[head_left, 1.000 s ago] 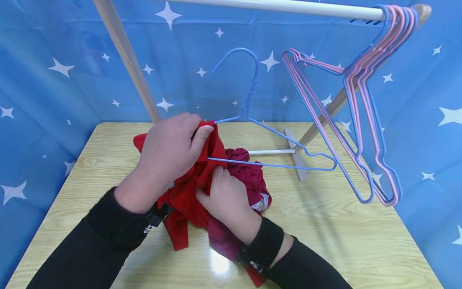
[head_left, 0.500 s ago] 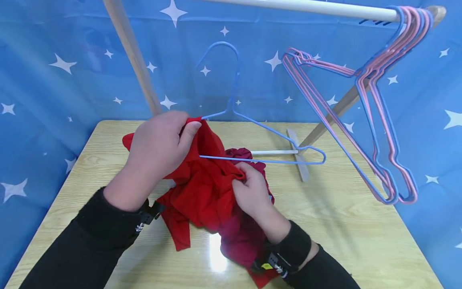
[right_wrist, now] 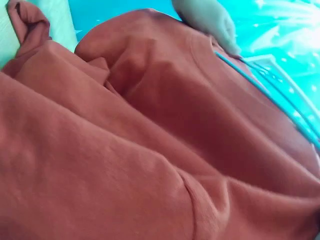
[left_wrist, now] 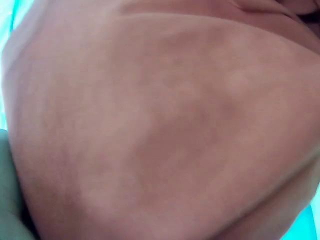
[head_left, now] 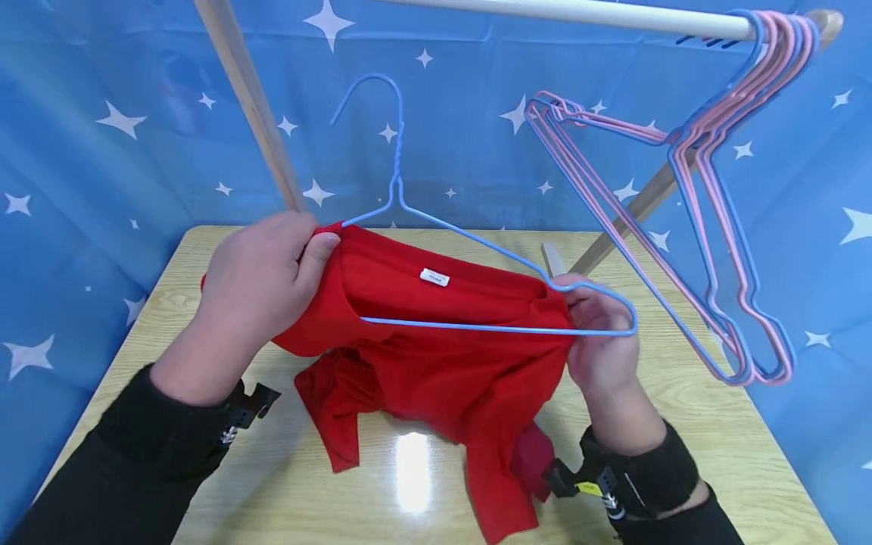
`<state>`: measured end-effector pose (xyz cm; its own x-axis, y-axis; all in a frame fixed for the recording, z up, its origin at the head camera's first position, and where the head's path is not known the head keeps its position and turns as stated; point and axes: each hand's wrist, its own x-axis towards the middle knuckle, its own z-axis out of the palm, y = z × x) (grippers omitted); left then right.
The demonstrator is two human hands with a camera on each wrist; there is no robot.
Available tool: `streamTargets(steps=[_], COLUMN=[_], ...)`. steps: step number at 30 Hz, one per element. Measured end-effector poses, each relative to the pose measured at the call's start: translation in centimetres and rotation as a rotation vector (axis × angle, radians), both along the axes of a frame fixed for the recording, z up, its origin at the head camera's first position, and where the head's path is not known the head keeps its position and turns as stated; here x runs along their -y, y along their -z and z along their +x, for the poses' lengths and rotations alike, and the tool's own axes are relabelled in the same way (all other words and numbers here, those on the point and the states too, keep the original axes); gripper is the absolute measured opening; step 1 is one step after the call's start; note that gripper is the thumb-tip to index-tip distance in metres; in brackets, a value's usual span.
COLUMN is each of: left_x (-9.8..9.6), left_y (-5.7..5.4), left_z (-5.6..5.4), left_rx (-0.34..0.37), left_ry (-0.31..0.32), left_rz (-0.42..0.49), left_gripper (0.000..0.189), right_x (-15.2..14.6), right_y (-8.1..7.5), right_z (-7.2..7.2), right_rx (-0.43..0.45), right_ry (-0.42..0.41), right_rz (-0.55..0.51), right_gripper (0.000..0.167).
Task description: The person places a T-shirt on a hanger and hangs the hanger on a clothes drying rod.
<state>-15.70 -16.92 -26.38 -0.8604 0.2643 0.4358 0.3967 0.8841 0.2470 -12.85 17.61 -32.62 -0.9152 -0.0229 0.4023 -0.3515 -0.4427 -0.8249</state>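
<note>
A red long-sleeved top [head_left: 443,378] is spread between both hands, its neckline facing up and a white label [head_left: 434,277] inside. My left hand [head_left: 262,276] grips one shoulder of it, where one end of a blue wire hanger [head_left: 398,144] goes into the neck and is hidden. The hanger's other end sticks out past the neckline, in front of my right hand [head_left: 602,341]. That hand pinches the opposite shoulder, fingers partly behind the wire. Close fabric of the top [left_wrist: 150,125] fills most of the left wrist view. The right wrist view shows the top's body [right_wrist: 125,150].
Pink and blue hangers [head_left: 705,113] hang at the right end of a rack's white bar [head_left: 572,13]. Wooden posts [head_left: 252,106] hold the rack. A dark red garment [head_left: 534,454] lies on the wooden table [head_left: 681,454], partly under the top. A starry blue curtain [head_left: 463,151] stands behind.
My right hand has moved right, stretching the top's neckline open to beneath the hanger's free end. My left hand, with the hanger, has shifted left. The dark red garment is now mostly covered.
</note>
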Motion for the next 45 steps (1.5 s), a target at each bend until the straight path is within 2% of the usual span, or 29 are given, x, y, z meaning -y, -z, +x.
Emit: streamTargets(steps=[2, 4, 6, 8, 11, 14, 18, 22, 27, 32, 35, 37, 40, 45], left_x=[0.0, -0.1, -0.2, -0.4, -0.7, -1.1, -1.4, -1.0, 0.0, 0.4, 0.5, 0.4, 0.2, -0.2], left_y=[0.2, 0.4, 0.7, 0.8, 0.8, 0.7, 0.5, 0.3, 0.3, 0.5, 0.5, 0.6, 0.7, 0.8], left_z=[0.0, -0.1, -0.2, -0.2, -0.1, 0.0, 0.1, 0.1, -0.2, -0.5, -0.6, -0.8, -0.8, -0.8], left_rx=[-0.012, -0.019, -0.027, -0.03, 0.001, 0.044, 0.073, 0.071, 0.042, 0.012, -0.017, -0.045, -0.087, -0.154], left_ry=[-0.003, -0.001, 0.001, -0.001, 0.0, 0.013, 0.024, 0.009, -0.018, -0.042, -0.045, -0.044, -0.045, -0.06], left_rz=[-0.011, -0.016, -0.013, -0.004, 0.012, 0.014, 0.008, 0.0, -0.008, -0.005, -0.001, 0.006, 0.026, 0.072], left_gripper=[0.031, 0.031, 0.029, 0.028, 0.025, 0.026, 0.027, 0.027, 0.028, 0.028, 0.027, 0.026, 0.026, 0.029], right_x=[-0.6, -1.2, -1.7, -1.9, -1.8, -1.4, -1.1, -1.3, -1.9, -2.5, -2.9, -3.0, -2.9, -2.4], right_y=[-0.6, -1.1, -1.3, -1.3, -1.0, -0.6, -0.3, -0.5, -0.8, -1.0, -1.0, -1.0, -1.1, -1.4], right_z=[0.1, 0.1, 0.1, 0.1, 0.1, 0.1, -0.1, -0.2, -0.1, 0.0, 0.1, 0.2, 0.4, 0.9], right_rx=[-0.029, -0.042, -0.076, -0.105, -0.147, -0.176, -0.239, -0.272, -0.293, -0.316, -0.34, -0.367, -0.381, -0.307], right_ry=[-0.026, -0.07, -0.094, -0.095, 0.031, 0.152, 0.2, 0.224, 0.224, 0.147, 0.141, 0.174, 0.27, 0.421], right_rz=[-0.069, -0.051, 0.0, 0.072, 0.274, 0.453, 0.592, 0.679, 0.717, 0.674, 0.705, 0.739, 0.802, 0.869], right_gripper=[0.066, 0.08, 0.075, 0.06, 0.041, 0.036, 0.032, 0.023, 0.016, 0.018, 0.022, 0.026, 0.024, 0.015])
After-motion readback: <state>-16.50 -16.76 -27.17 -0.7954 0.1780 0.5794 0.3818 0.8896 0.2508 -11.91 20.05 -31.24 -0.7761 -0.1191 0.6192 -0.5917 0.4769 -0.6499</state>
